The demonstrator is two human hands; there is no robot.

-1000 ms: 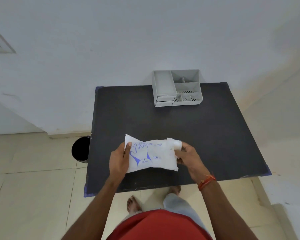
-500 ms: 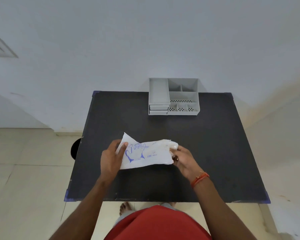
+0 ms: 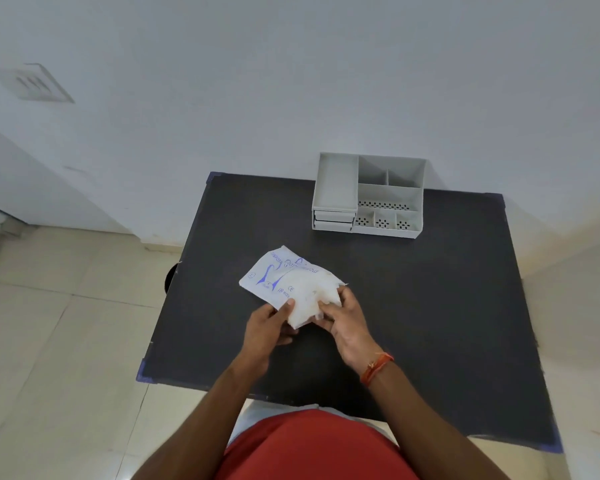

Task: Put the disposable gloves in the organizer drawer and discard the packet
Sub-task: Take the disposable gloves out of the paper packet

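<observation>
A white plastic packet of disposable gloves (image 3: pixel 284 278) with blue print is held over the middle of the black table (image 3: pixel 430 306). My left hand (image 3: pixel 269 329) pinches its near edge with the thumb on top. My right hand (image 3: pixel 343 318) grips the packet's near right end, where pale gloves bunch at the opening. The grey organizer (image 3: pixel 369 195) stands at the table's far edge by the wall, with two shut drawers (image 3: pixel 333 220) stacked at its lower left.
A dark round bin (image 3: pixel 170 278) peeks out on the floor beside the table's left edge. A white wall rises right behind the organizer. Beige floor tiles lie to the left and right of the table.
The packet has turned, its printed end now pointing away to the left. Both hands have come together at its near end. The view has shifted right.
</observation>
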